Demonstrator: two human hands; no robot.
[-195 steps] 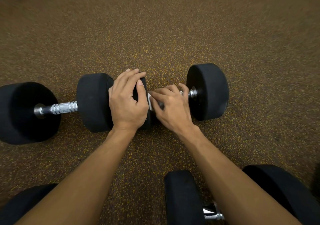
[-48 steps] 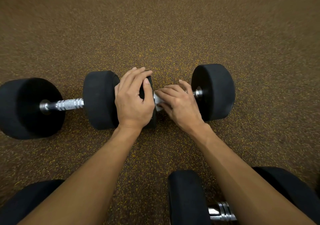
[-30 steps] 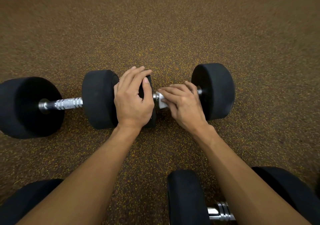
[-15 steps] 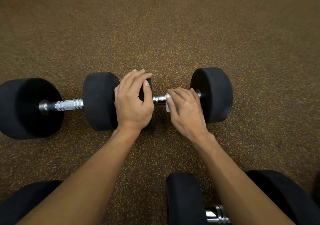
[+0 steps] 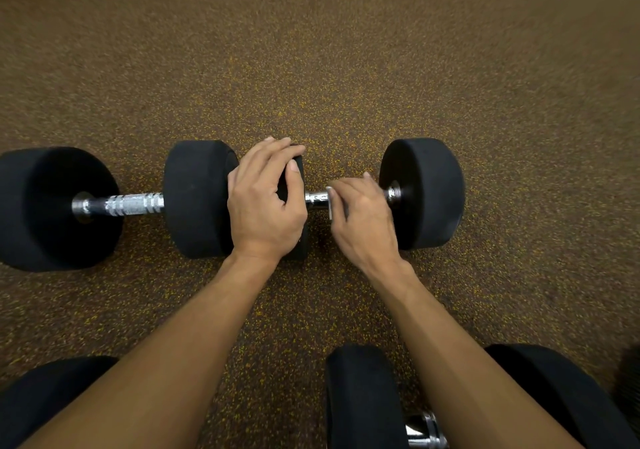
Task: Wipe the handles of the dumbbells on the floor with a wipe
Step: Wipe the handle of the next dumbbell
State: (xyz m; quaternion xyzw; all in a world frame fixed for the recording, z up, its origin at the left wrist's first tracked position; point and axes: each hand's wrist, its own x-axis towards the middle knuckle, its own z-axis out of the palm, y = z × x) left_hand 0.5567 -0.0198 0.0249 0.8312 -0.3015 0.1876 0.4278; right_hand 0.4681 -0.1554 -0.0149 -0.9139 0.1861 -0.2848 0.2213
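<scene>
Nearest, at the bottom right, a black-headed dumbbell [image 5: 363, 396] shows a bit of chrome bar, and a black rounded shape [image 5: 52, 389] sits at the bottom left. Beyond them two more dumbbells lie end to end. The right dumbbell [image 5: 422, 192] has matte black round heads and a shiny chrome handle [image 5: 316, 198]. The right hand [image 5: 363, 220] curls round that handle, pinching a white wipe [image 5: 330, 208] against it. The left hand [image 5: 265, 202] clasps this dumbbell's left head, fingers over the top and thumb on its inner face. The left dumbbell [image 5: 194, 199] has a knurled bar. All rest on a brown, yellow-flecked floor [image 5: 311, 67] stretching far back.
</scene>
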